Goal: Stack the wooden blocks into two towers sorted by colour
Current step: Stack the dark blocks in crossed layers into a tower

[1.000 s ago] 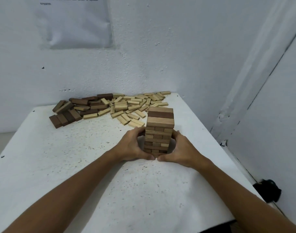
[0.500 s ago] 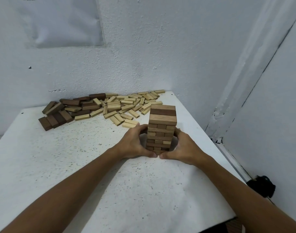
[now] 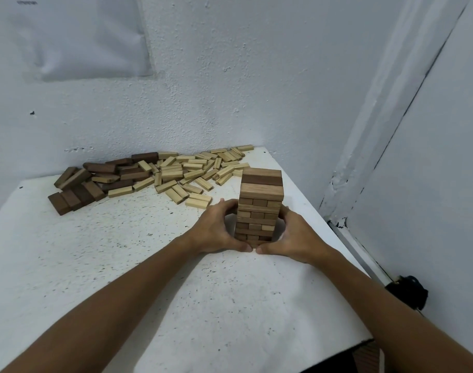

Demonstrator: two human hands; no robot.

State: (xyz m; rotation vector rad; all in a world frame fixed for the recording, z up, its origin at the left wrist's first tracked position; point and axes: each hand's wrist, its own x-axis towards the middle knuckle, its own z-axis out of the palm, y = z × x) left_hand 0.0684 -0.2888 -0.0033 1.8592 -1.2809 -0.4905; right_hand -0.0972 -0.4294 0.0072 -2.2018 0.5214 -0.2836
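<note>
Both hands are cupped around the lower half of a block tower (image 3: 260,205) standing upright near the right edge of the white tabletop (image 3: 122,251), towards its far right corner. The left hand (image 3: 219,230) has its grip curled round the tower's left side, thumb along the base at the front; the right hand (image 3: 291,235) grips the right side the same way, and the two thumb tips almost meet in front of the bottom layer. The tower is mid-brown wood with one darker block in its top layer. Along the far edge lie the loose blocks: pale blocks (image 3: 192,170) scattered towards the far right corner, dark brown blocks (image 3: 95,181) heaped to their left. A sheet of paper (image 3: 76,36) hangs on the wall above them.
</note>
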